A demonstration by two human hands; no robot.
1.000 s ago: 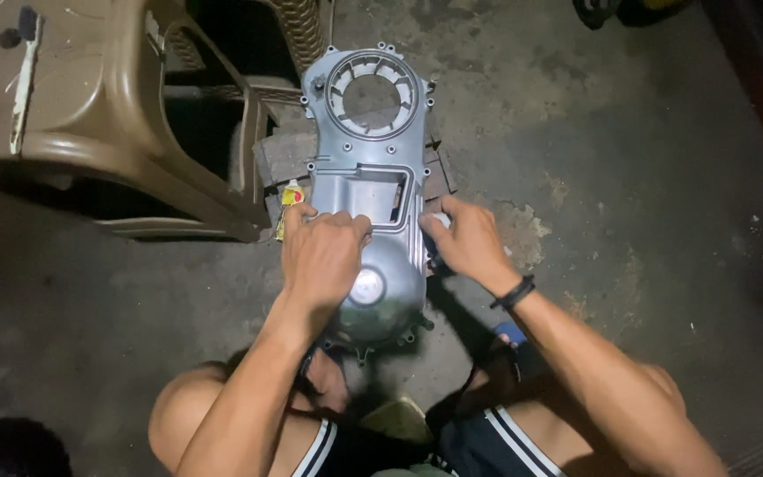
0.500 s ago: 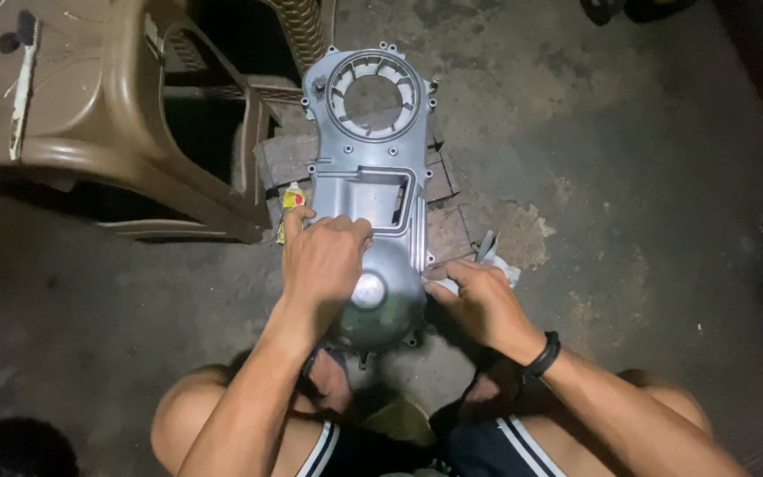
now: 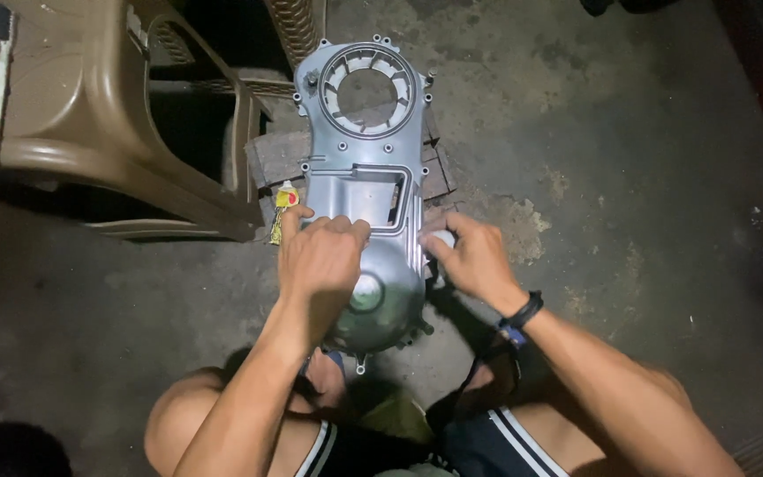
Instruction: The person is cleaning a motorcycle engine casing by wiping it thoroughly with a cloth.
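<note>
While the grey metal engine cover (image 3: 366,185) lies flat on a wooden block (image 3: 268,159) on the concrete floor (image 3: 629,177), its round opening pointing away from the person, both hands work at its near half. The left hand (image 3: 321,261) rests palm down on the cover's domed part, fingers loosely curled and pressing it steady. The right hand (image 3: 470,258) sits at the cover's right edge, fingers pinched round a small pale object (image 3: 441,238); what it is cannot be told. A small yellow and red tube (image 3: 284,200) lies by the block's left edge, beside a brown plastic chair (image 3: 90,115). The work looks mid-way: the cover's bolt holes stand empty, nothing fastened.
</note>
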